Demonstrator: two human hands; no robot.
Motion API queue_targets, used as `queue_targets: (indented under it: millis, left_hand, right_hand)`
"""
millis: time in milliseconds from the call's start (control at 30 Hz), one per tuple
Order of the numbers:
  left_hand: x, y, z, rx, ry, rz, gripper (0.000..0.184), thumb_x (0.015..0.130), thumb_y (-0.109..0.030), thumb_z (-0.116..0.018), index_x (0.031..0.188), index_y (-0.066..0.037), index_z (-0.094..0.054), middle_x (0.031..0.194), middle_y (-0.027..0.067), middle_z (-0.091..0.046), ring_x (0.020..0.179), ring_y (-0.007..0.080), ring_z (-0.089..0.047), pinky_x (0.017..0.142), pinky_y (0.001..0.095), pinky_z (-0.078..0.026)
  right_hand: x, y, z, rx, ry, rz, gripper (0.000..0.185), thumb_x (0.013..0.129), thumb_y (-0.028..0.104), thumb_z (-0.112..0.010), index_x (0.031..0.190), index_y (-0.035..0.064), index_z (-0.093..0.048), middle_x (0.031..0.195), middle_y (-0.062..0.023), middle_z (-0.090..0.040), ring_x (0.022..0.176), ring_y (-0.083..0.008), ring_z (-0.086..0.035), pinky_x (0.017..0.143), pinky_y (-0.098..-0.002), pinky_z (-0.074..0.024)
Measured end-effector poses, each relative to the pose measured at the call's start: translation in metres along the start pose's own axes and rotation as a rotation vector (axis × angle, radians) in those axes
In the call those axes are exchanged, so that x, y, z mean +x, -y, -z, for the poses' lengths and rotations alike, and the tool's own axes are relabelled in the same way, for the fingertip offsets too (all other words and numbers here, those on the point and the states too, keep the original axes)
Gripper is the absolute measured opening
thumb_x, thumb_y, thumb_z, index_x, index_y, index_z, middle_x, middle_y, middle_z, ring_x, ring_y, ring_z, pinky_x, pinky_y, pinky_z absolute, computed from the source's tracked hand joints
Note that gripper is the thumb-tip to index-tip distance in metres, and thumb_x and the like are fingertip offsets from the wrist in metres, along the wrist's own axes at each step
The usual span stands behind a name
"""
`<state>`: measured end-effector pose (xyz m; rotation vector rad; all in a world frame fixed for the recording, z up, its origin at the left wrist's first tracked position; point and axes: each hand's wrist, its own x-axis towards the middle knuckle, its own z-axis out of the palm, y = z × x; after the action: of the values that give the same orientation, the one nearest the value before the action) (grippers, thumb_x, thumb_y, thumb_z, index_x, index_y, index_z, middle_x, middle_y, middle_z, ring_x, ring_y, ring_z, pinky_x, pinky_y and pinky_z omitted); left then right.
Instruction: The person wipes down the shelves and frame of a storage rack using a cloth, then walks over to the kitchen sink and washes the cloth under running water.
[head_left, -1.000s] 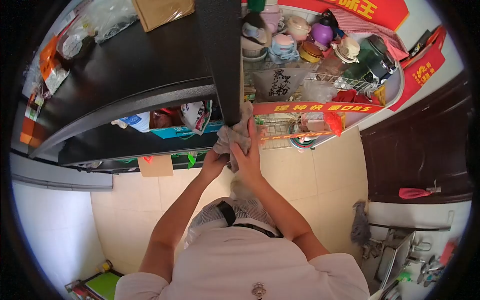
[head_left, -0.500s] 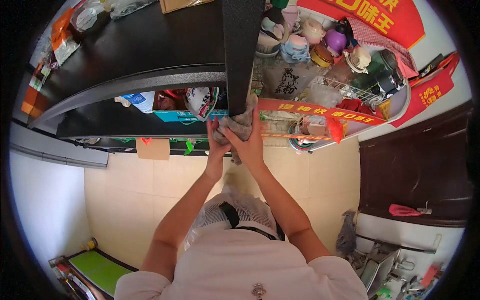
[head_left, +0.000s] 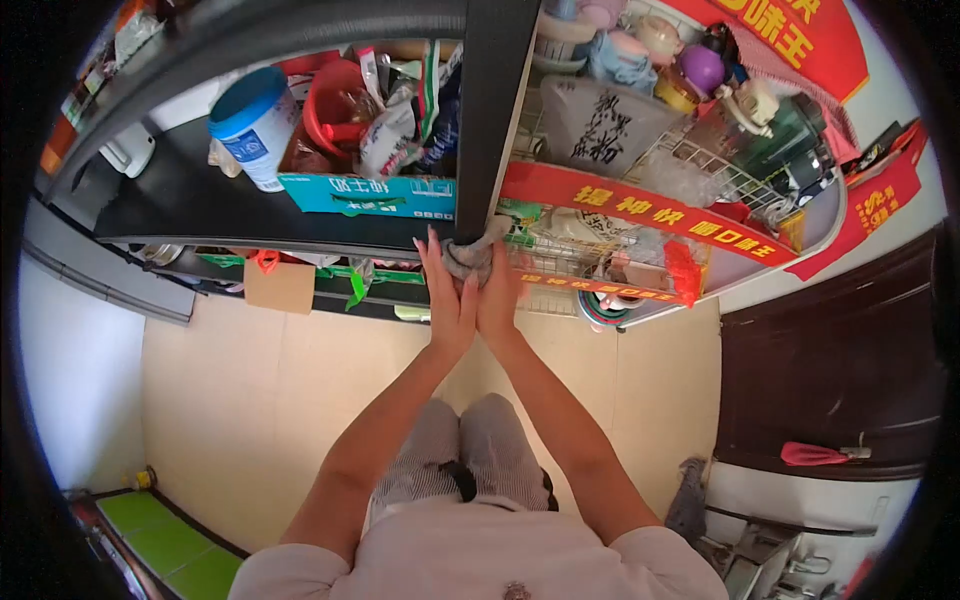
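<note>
A grey cloth [head_left: 468, 258] is bunched around the lower visible part of a black shelf post [head_left: 490, 130]. My left hand [head_left: 452, 305] presses the cloth from the left side, its fingers stretched upward along it. From the right, my right hand [head_left: 498, 300] grips the same cloth, with the end of it sticking up beside the post. My wrists are close together, and the two hands enclose the cloth between them. The post hides some of the cloth.
Left of the post, a black shelf [head_left: 200, 190] carries a blue-lidded tub [head_left: 250, 125] and a turquoise carton [head_left: 370, 195] of packets. To the right, a white wire rack [head_left: 690, 160] with red strips holds cups, jars and a labelled bag [head_left: 605, 125]. A dark door [head_left: 820, 360] stands at right.
Both hands and the cloth have slid down the post. The view has shifted lower, showing more of the carton and the lower shelves.
</note>
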<state>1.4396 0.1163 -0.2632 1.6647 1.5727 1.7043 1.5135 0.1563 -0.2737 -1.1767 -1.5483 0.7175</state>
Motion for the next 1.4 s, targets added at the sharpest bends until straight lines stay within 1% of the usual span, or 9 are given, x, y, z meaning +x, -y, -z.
queue_targets:
  millis: [233,433,600,733,833,967,1133,1267,1400]
  left_hand:
    - [-0.05,0.099,-0.022,-0.14,0.005,-0.256,0.064,0.094,-0.023,-0.036,0.142,0.009,-0.006,0.151,0.0212,-0.004,0.14,0.0328,-0.007,0.111,0.0416,-0.009]
    - [-0.122,0.212,-0.069,-0.214,-0.026,-0.273,0.062,0.095,-0.019,-0.034,0.142,0.009,-0.006,0.151,0.0205,-0.002,0.14,0.0311,-0.007,0.111,0.0392,-0.008]
    - [-0.185,0.28,-0.089,-0.326,0.046,-0.075,0.062,0.095,-0.018,-0.034,0.143,0.005,-0.003,0.151,0.019,-0.006,0.138,0.0284,-0.015,0.111,0.0371,-0.015]
    - [-0.153,0.24,-0.077,-0.243,0.022,-0.203,0.065,0.092,-0.015,-0.039,0.143,0.007,-0.005,0.15,0.022,-0.007,0.138,0.0305,-0.015,0.11,0.037,-0.015]
    - [-0.089,0.174,-0.05,-0.208,-0.024,-0.319,0.068,0.094,-0.028,-0.041,0.143,0.006,-0.009,0.149,0.0219,-0.016,0.136,0.0319,-0.024,0.109,0.037,-0.019]
    - [-0.068,0.154,-0.049,-0.295,-0.107,-0.366,0.054,0.096,-0.022,-0.036,0.139,0.008,-0.022,0.144,0.0227,-0.026,0.131,0.0327,-0.031,0.106,0.0371,-0.023]
    - [-0.12,0.213,-0.067,-0.162,-0.035,-0.225,0.041,0.098,-0.018,-0.033,0.131,0.005,-0.034,0.131,0.0167,-0.042,0.121,0.0255,-0.041,0.102,0.0333,-0.029]
    - [-0.16,0.253,-0.066,-0.12,0.149,-0.073,0.043,0.097,-0.02,-0.032,0.131,0.007,-0.032,0.13,0.0208,-0.042,0.12,0.0316,-0.042,0.101,0.0357,-0.031]
    - [-0.193,0.298,-0.072,-0.103,0.253,0.023,0.053,0.096,-0.02,-0.034,0.137,0.01,-0.018,0.142,0.0267,-0.026,0.129,0.0394,-0.032,0.105,0.0388,-0.027]
  right_hand:
    - [-0.041,-0.077,-0.031,-0.027,-0.136,0.195,0.062,0.07,0.021,-0.07,0.122,-0.0031,-0.046,0.109,-0.0226,-0.056,0.101,-0.0389,-0.055,0.086,-0.0411,-0.0432]
    - [-0.082,-0.205,-0.082,0.212,-0.177,0.225,0.061,0.07,0.019,-0.069,0.124,-0.0012,-0.048,0.11,-0.0206,-0.057,0.104,-0.0366,-0.053,0.089,-0.0401,-0.0406]
    - [-0.129,-0.293,-0.109,0.039,-0.244,0.275,0.052,0.077,0.016,-0.063,0.125,0.0003,-0.049,0.119,-0.0209,-0.055,0.107,-0.0337,-0.054,0.091,-0.0391,-0.0408]
    - [-0.102,-0.259,-0.105,0.366,-0.211,0.232,0.055,0.076,0.014,-0.065,0.127,0.0009,-0.048,0.118,-0.0209,-0.056,0.106,-0.0343,-0.056,0.09,-0.0399,-0.0426]
    - [-0.059,-0.17,-0.076,0.211,-0.289,0.41,0.064,0.073,0.016,-0.069,0.131,0.0014,-0.044,0.117,-0.0209,-0.057,0.1,-0.0356,-0.059,0.086,-0.0406,-0.045]
    - [-0.046,-0.133,-0.063,0.016,-0.383,0.536,0.072,0.071,0.017,-0.069,0.135,0.004,-0.038,0.116,-0.0219,-0.057,0.1,-0.0382,-0.057,0.083,-0.0416,-0.0455]
    - [-0.066,-0.193,-0.084,0.03,-0.352,0.41,0.052,0.079,0.011,-0.06,0.129,0.0081,-0.046,0.115,-0.0188,-0.058,0.102,-0.035,-0.058,0.086,-0.0403,-0.0456]
    - [-0.104,-0.251,-0.097,-0.034,-0.199,0.247,0.04,0.09,0.005,-0.04,0.129,-0.0006,-0.045,0.131,-0.0163,-0.049,0.117,-0.0254,-0.049,0.099,-0.0328,-0.0373]
    - [-0.129,-0.302,-0.117,-0.053,-0.251,0.218,0.042,0.083,0.009,-0.054,0.124,0.0024,-0.05,0.121,-0.0189,-0.055,0.11,-0.0331,-0.054,0.095,-0.0395,-0.0404]
